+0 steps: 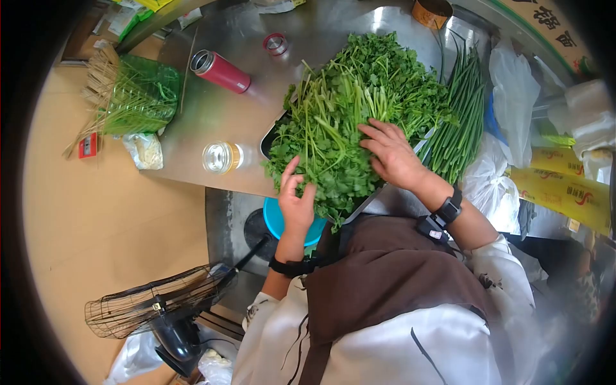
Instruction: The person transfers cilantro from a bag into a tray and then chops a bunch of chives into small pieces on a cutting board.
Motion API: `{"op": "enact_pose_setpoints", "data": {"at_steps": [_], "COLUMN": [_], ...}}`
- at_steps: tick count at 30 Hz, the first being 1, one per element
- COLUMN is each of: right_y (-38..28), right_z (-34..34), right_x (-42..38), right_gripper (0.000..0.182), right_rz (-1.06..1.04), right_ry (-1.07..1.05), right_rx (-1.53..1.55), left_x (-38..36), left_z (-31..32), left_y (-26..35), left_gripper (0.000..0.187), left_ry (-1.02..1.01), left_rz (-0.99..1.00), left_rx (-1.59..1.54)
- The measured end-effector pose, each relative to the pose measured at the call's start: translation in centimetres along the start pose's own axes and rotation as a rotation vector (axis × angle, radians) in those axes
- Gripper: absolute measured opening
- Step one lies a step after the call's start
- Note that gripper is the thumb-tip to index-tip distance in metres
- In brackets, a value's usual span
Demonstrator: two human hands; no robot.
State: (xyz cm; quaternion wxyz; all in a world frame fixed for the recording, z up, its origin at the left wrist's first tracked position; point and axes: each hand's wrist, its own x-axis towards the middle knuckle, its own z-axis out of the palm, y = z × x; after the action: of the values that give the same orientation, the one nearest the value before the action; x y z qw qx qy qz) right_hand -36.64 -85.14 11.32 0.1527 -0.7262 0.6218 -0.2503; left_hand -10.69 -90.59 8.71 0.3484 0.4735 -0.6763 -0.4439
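Note:
A large heap of leafy cilantro fills a metal tray on the steel table, its stems lying across the middle. My left hand is at the near left side of the heap, fingers apart and raised against the leaves. On the right side, my right hand rests with its fingers stretched over the greens. Beside the tray on the right lies a long bunch of green onions.
A red thermos, its cap and a glass jar stand on the table's left. Plastic bags crowd the right side. Below the near edge are a blue basin and a black fan.

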Motion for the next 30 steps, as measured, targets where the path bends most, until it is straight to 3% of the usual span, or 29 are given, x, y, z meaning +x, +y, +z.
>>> {"op": "enact_pose_setpoints", "data": {"at_steps": [1,2,7,9,11,12,14,15,17,19,22,24,26,28,30], "right_y": [0.4,0.8,1.1,0.9,0.9,0.5,1.3,1.7,2.3,3.4,4.6,4.7,4.9,5.9,6.5], "right_z": [-0.1,-0.2,-0.7,-1.1,-1.8,-2.3,-2.6,-2.8,-3.5,-3.8,-3.4,-4.0,-4.7,-4.8,-5.2], "right_x": [-0.5,-1.1,-2.0,-2.1,-2.3,-2.3,-3.9,-4.5,-5.6,-6.6,-6.3,-4.8,-2.9,-2.3,-1.7], "right_gripper": [0.037,0.036,0.037,0.038,0.038,0.024,0.011,0.009,0.028,0.035,0.044,0.049,0.053,0.054,0.056], "right_rz": [0.015,0.031,0.026,0.0,-0.007,-0.009,0.178,0.271,0.518,0.683,0.673,0.842,0.962,0.84,0.744], "right_ry": [-0.003,-0.009,-0.009,0.072,0.166,0.329,0.398,0.436,0.447,0.326,0.46,0.395,0.339,0.383,0.371], "right_rx": [0.007,0.014,0.019,0.057,0.094,0.06,0.06,0.062,0.003,-0.087,-0.239,-0.158,-0.131,-0.28,-0.332], "left_x": [0.0,0.4,0.8,1.0,1.5,1.8,3.3,4.4,7.2,10.9,17.4,21.9,25.2,27.1,27.9], "left_z": [-0.2,-0.3,-0.1,-0.2,-0.7,-1.2,-1.8,-1.8,-1.5,0.1,4.9,8.9,12.0,13.3,15.3], "left_y": [-0.2,-0.2,0.8,2.1,4.0,4.9,6.5,7.7,9.9,10.1,10.5,9.1,9.2,9.5,8.1], "left_gripper": [0.015,0.013,0.022,0.022,0.025,0.026,0.028,0.027,0.026,0.039,0.071,0.092,0.097,0.105,0.101], "left_ry": [0.035,-0.004,0.035,0.084,0.104,0.104,0.131,0.11,0.075,-0.081,-0.242,-0.404,-0.543,-0.755,-0.756], "left_rz": [-0.068,0.004,-0.049,-0.099,-0.005,0.043,0.193,0.221,0.271,0.208,0.315,0.188,0.026,-0.054,0.033], "left_rx": [-0.044,-0.094,-0.057,-0.058,0.277,0.437,0.717,0.676,0.595,0.458,0.579,0.704,0.697,0.562,0.72]}}
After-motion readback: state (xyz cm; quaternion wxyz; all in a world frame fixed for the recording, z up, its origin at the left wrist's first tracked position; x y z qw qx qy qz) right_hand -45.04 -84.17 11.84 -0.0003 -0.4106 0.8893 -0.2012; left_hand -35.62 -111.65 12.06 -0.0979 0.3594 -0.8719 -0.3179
